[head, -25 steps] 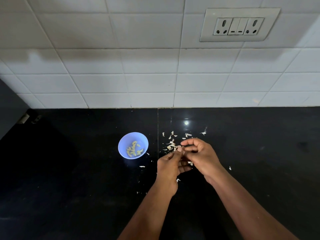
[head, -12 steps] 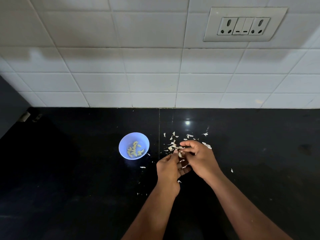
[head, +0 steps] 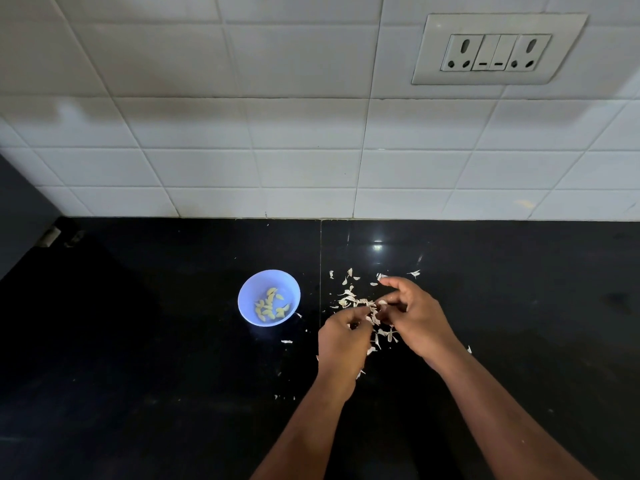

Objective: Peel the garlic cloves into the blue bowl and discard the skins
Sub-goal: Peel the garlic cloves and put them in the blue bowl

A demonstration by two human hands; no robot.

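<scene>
A small blue bowl sits on the black counter and holds several peeled yellowish garlic cloves. To its right lies a scatter of white garlic skins. My left hand and my right hand meet over that scatter, fingers curled toward each other. Between their fingertips they pinch a small pale garlic piece; I cannot tell whether it is a clove or only skin.
The black counter runs back to a white tiled wall with a socket plate at the upper right. A dark surface rises at the far left. Stray skin flakes lie near the bowl.
Both hands have stayed over the skin pile, working the small piece between their fingertips. More skins now show between and below the hands. The bowl has not moved.
</scene>
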